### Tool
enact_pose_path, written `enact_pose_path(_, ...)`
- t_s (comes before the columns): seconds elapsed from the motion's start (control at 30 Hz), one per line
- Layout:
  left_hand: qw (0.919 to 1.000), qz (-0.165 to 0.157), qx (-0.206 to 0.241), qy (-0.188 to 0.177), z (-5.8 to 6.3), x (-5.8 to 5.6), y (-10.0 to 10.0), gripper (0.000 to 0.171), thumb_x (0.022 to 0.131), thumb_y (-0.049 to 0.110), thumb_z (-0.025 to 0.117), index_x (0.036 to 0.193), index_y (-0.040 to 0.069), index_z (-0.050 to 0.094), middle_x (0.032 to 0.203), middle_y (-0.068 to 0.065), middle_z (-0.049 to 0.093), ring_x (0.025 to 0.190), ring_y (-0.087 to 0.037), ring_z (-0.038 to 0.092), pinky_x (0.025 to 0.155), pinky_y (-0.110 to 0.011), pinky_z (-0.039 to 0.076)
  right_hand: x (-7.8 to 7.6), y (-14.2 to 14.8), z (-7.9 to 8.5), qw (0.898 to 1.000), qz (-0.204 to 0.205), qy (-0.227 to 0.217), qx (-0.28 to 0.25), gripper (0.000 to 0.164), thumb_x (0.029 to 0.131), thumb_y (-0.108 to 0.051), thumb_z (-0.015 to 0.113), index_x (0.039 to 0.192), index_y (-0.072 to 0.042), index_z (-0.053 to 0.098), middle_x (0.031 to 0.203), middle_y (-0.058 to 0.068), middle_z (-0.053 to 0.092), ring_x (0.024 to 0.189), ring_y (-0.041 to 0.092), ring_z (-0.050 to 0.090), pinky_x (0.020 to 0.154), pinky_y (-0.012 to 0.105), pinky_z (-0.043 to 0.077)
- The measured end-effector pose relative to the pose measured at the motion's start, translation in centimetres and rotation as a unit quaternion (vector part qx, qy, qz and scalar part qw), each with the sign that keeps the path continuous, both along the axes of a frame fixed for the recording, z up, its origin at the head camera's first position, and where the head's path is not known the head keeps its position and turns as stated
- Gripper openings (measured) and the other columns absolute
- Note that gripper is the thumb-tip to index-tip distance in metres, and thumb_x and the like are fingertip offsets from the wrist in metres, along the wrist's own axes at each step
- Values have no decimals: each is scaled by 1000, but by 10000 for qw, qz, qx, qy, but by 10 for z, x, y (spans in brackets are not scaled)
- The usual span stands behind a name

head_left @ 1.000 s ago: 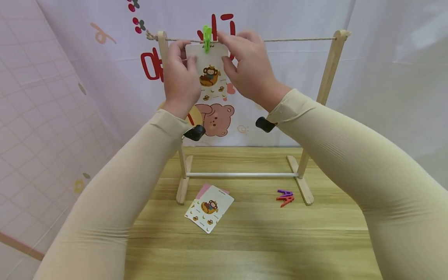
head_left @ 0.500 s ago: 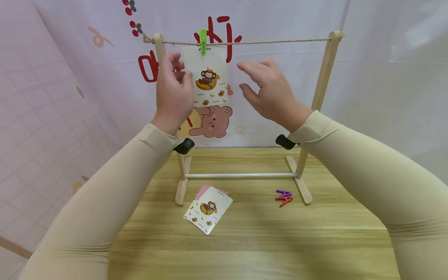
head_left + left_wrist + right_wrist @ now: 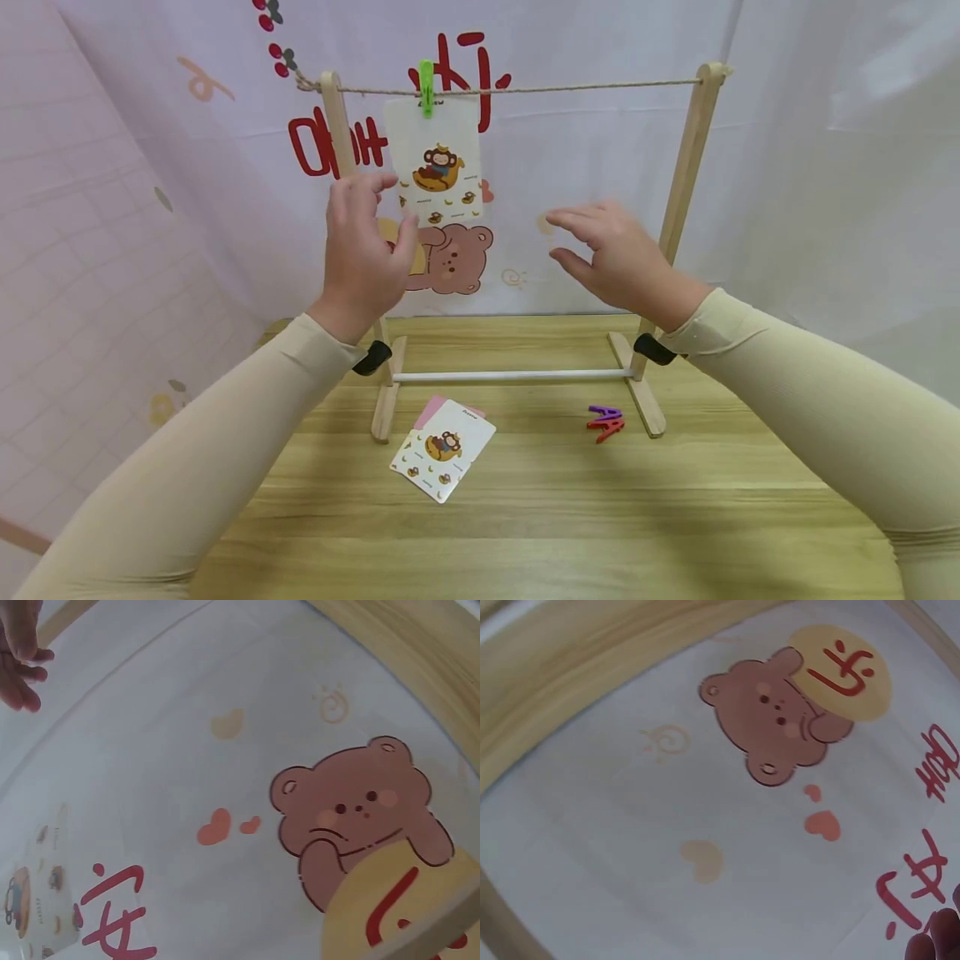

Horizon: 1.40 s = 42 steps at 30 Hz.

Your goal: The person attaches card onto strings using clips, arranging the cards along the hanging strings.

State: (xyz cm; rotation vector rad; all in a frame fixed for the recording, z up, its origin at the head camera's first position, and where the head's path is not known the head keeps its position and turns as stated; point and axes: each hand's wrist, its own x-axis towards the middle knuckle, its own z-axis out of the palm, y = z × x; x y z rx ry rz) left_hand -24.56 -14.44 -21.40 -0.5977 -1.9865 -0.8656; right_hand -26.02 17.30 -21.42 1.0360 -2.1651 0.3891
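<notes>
A white card point(image 3: 433, 187) printed with a monkey on a banana hangs from the twine point(image 3: 570, 87), held at its top by a green clothespin point(image 3: 426, 87). My left hand point(image 3: 366, 250) is just below and left of the card, fingers loosely bent and holding nothing; its thumb tip overlaps the card's lower corner in the head view. Farther right, my right hand point(image 3: 618, 254) hovers in the air with thumb and fingers apart, also holding nothing. On the table, a similar monkey card point(image 3: 442, 450) lies partly over a pink card point(image 3: 429, 412).
A wooden frame with a left post point(image 3: 337, 125) and right post point(image 3: 688, 167) carries the twine. A white rod point(image 3: 517, 377) joins its feet low over the table point(image 3: 525, 533). Purple point(image 3: 606, 412) and red clothespins point(image 3: 606, 429) lie near the right foot. A printed cloth point(image 3: 825, 192) hangs behind.
Both hands have come away from the hanging card and lowered, the right one moving off to the right. The card stays hanging under the green clothespin.
</notes>
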Motion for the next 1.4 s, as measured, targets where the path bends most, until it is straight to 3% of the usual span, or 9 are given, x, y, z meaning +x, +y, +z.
enact_pose_path(0.1, 9987, -156, -481, 109, -12, 1, -4, 43, 100, 15, 62, 137, -5, 54, 132, -23, 57, 123, -37, 50, 107, -50, 42, 4, 9, -14, 9995, 31, -205, 237, 43, 90, -3, 81, 130, 7, 69, 127, 24, 73, 111, 44, 68, 97, 57, 49)
enact_pose_path(0.27, 9915, -570, -1140, -251, -32, 3, -5, 40, 100, 15, 66, 135, -4, 58, 128, -20, 63, 119, -36, 55, 106, -51, 44, 11, 22, -38, 9957, -170, -716, 565, 41, 91, -5, 81, 129, 5, 69, 127, 22, 73, 112, 43, 67, 97, 55, 52)
enact_pose_path(0.43, 9743, -829, -2004, -603, -50, 6, -4, 39, 100, 18, 68, 133, -1, 61, 126, -17, 67, 117, -33, 62, 105, -49, 51, 17, 32, -58, 9886, -308, -1157, 908, 39, 93, -8, 80, 129, 3, 70, 126, 20, 74, 113, 40, 68, 99, 54, 53)
enact_pose_path(0.57, 9492, -978, -2744, -1189, -63, 9, -1, 44, 100, 25, 71, 138, 3, 60, 133, -12, 66, 124, -29, 62, 108, -47, 51, 21, 38, -71, 9822, -399, -1470, 1101, 39, 93, -9, 80, 128, 2, 71, 127, 18, 75, 116, 39, 69, 101, 55, 53)
enact_pose_path(0.73, 9098, -952, -3481, -2053, -80, 11, 2, 55, 100, 36, 73, 146, 8, 57, 141, -8, 64, 132, -27, 60, 112, -46, 51, 26, 43, -86, 9734, -506, -1818, 1296, 40, 94, -11, 79, 131, 1, 70, 129, 18, 73, 120, 40, 68, 105, 56, 52)
enact_pose_path(1.1, 8247, -815, -4485, -3349, -120, 14, 11, 69, 99, 52, 70, 155, 14, 50, 153, -5, 57, 142, -25, 55, 117, -43, 46, 31, 55, -117, 9547, -529, -2449, 1607, 35, 96, -14, 78, 128, -3, 72, 127, 16, 74, 120, 38, 69, 104, 56, 54)
enact_pose_path(1.23, 8038, -796, -4631, -3649, -132, 15, 12, 68, 99, 51, 71, 155, 16, 50, 153, -7, 56, 143, -25, 54, 118, -44, 45, 32, 59, -128, 9502, -509, -2555, 1713, 33, 95, -15, 79, 125, -4, 74, 123, 12, 75, 117, 35, 71, 109, 57, 51)
enact_pose_path(1.4, 7852, -752, -4695, -3967, -145, 16, 14, 70, 97, 50, 73, 155, 18, 51, 154, -9, 55, 141, -26, 54, 117, -45, 46, 34, 62, -140, 9380, -574, -2860, 1873, 34, 94, -19, 80, 125, -4, 74, 124, 11, 75, 116, 32, 72, 99, 49, 58)
